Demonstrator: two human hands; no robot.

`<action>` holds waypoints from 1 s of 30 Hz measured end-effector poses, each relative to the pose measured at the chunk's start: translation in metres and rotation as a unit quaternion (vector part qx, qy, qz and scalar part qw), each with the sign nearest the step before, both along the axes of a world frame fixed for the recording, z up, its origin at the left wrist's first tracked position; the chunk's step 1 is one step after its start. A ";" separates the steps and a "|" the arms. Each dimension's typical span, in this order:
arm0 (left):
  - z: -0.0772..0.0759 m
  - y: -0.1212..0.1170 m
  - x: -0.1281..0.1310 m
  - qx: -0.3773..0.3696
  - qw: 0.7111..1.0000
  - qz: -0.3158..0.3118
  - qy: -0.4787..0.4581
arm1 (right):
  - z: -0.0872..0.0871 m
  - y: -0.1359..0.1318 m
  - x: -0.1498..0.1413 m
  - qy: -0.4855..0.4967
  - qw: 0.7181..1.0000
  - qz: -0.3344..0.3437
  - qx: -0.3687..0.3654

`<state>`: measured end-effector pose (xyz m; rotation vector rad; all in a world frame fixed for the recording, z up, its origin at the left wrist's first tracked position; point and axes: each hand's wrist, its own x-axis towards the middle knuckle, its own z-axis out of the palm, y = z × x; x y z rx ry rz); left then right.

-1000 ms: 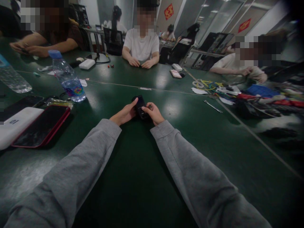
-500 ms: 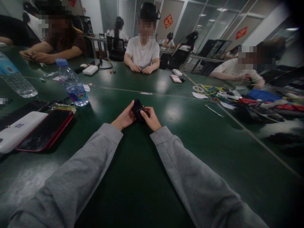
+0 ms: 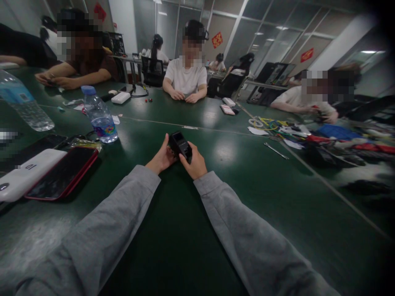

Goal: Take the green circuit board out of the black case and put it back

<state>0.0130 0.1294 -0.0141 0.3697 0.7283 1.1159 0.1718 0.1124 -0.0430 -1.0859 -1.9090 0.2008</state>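
Note:
A small black box-shaped device (image 3: 180, 144) with a dark little screen and pale markings on its face is held just over the green table, tilted. My right hand (image 3: 196, 161) grips its lower right end, thumb on the front edge. On the other side, my left hand (image 3: 162, 158) supports it with curled fingers partly hidden behind it, and the thumb points up along its left edge. Exactly what kind of device it is cannot be made out.
To the left are a red-cased phone (image 3: 63, 172), a white power bank (image 3: 33, 170) and two water bottles, the nearer one (image 3: 105, 125) blue-capped. A wrench (image 3: 276, 151) and tangled cables (image 3: 268, 123) lie right. A person in a white T-shirt (image 3: 186, 78) sits opposite.
The black device has turned so more of its face and screen shows. My right hand has shifted its hold to the lower right end. The whole view has tipped slightly upward.

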 end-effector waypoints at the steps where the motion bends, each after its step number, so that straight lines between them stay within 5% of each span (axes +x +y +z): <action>1: -0.001 0.001 0.000 0.004 1.000 -0.005 -0.002 | 0.002 -0.002 0.000 0.012 1.000 -0.003 0.018; 7: -0.003 0.002 -0.001 0.033 0.999 -0.019 0.001 | 0.008 0.001 0.008 0.158 0.981 -0.073 0.080; 14: -0.006 0.002 -0.001 0.063 0.998 -0.022 -0.009 | -0.004 0.022 0.018 0.250 0.959 -0.136 0.001; 21: -0.009 0.005 -0.003 0.063 0.997 -0.028 -0.021 | 0.000 0.017 0.015 0.218 0.972 -0.078 -0.044; 30: -0.011 0.006 -0.004 0.040 0.998 -0.037 -0.030 | -0.028 0.038 0.020 0.224 0.963 -0.013 -0.151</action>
